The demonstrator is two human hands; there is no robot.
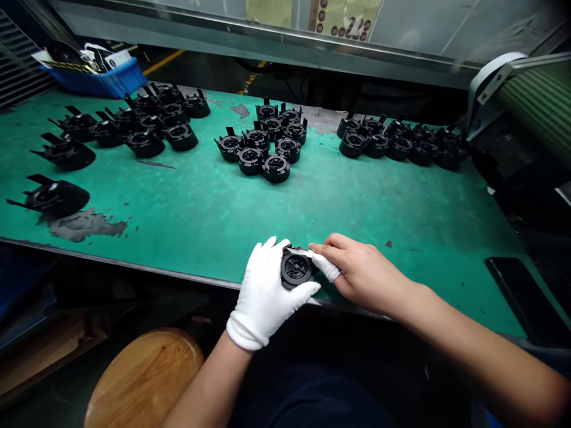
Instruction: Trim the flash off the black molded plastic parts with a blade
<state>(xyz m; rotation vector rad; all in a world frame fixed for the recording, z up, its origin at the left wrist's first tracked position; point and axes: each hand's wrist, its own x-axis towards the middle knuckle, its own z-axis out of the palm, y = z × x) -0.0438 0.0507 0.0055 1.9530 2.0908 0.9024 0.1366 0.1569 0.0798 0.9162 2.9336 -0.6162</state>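
Note:
At the front edge of the bench, a round black plastic part (296,269) with a ringed, spoked face lies in my left hand (266,285). That hand wears a white glove, and its fingers and thumb wrap round the part from the left. My right hand (357,264) is bare except for a white cover on the thumb. Its thumb and forefinger are pinched together at the part's upper right rim. Between them and the rim runs a thin, pale, blade-like piece (300,252); its exact kind is too small to tell.
Similar black housings with upright tabs stand on the green bench (200,202) in a left group (143,139), a middle group (275,166) and a right group (401,145). A blue bin (107,80) sits back left, a dark phone-like slab (526,297) right, a wooden stool (145,380) below.

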